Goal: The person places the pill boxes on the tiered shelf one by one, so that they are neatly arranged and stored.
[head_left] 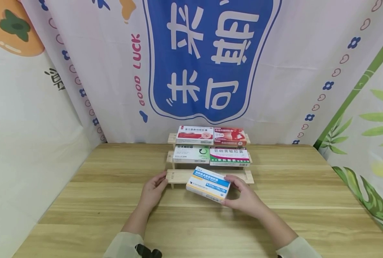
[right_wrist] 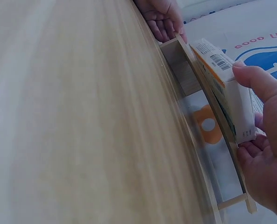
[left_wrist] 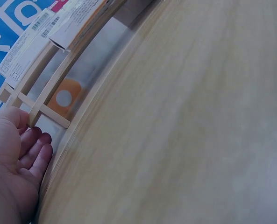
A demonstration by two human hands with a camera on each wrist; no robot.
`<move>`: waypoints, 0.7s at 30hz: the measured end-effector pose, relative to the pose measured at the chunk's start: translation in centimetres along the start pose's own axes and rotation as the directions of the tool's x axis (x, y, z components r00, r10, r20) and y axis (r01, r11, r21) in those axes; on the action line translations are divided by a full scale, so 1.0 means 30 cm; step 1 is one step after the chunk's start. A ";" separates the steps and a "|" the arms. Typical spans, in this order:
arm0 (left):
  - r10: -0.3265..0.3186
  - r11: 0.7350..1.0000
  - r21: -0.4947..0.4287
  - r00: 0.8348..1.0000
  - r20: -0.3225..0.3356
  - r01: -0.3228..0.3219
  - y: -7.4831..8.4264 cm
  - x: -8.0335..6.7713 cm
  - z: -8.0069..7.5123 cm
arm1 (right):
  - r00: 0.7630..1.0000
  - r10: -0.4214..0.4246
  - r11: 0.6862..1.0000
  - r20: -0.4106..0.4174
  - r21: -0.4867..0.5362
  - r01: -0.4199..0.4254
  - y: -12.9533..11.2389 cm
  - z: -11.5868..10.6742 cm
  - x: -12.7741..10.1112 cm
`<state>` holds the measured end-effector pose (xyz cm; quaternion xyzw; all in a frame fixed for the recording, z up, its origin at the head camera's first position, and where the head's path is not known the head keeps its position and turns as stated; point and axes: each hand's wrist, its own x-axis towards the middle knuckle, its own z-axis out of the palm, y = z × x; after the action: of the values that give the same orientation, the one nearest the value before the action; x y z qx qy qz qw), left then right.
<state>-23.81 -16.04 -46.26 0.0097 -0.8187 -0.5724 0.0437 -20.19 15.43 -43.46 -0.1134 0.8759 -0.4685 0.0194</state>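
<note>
My right hand (head_left: 245, 196) pinches the right end of a white, blue and yellow medicine box (head_left: 208, 183). The box is tilted over the lowest step of a wooden tiered rack (head_left: 178, 176). In the right wrist view, thumb and fingers hold that box (right_wrist: 241, 105) by its end, close to the step's edge. At the lowest step's left end, my left hand (head_left: 153, 190) grips the wood between thumb and fingers. The left wrist view has this hand (left_wrist: 17, 158) at the corner of the wooden frame (left_wrist: 52, 88), its fingers curled there.
On the middle step lie a white-green box (head_left: 190, 153) and a white, purple and green box (head_left: 229, 156). The top step bears a white-red box (head_left: 194, 134) and a red box (head_left: 229, 136). Wood-grain table (head_left: 114, 179) lies around; printed cloth (head_left: 114, 71) hangs behind.
</note>
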 end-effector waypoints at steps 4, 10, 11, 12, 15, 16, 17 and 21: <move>-0.002 1.000 0.000 1.000 -0.001 0.002 0.000 0.001 0.002 | 1.000 0.004 1.000 -0.007 -0.020 -0.005 0.007 -0.002 -0.004; -0.001 1.000 0.001 1.000 0.000 0.001 -0.003 0.001 0.001 | 0.998 0.006 1.000 -0.056 -0.012 -0.007 0.019 -0.006 -0.012; -0.002 1.000 0.001 1.000 0.001 0.002 -0.003 0.000 0.001 | 0.998 0.004 1.000 -0.070 -0.004 -0.004 0.020 -0.006 -0.012; -0.005 1.000 0.001 1.000 0.002 0.005 -0.002 0.000 0.001 | 0.996 -0.004 1.000 -0.088 0.004 0.004 0.020 -0.005 -0.013; -0.002 1.000 -0.008 1.000 0.003 0.002 -0.002 0.000 0.002 | 0.990 -0.011 0.999 -0.141 0.034 0.016 0.015 0.002 -0.013; -0.001 1.000 -0.008 1.000 0.003 0.001 -0.002 0.000 0.002 | 0.987 -0.005 0.999 -0.158 0.040 0.011 0.012 0.007 -0.012; 0.000 1.000 -0.008 1.000 0.004 0.000 -0.002 0.000 0.002 | 0.985 0.012 0.999 -0.171 0.041 -0.005 0.006 0.013 -0.012; 0.004 1.000 -0.005 1.000 0.005 -0.004 -0.002 -0.001 0.003 | 0.977 0.074 0.997 -0.200 0.001 -0.075 -0.008 0.035 -0.011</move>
<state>-23.79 -15.96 -46.34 0.0064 -0.8174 -0.5745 0.0428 -19.69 14.53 -43.87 -0.0330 0.8787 -0.4734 -0.0514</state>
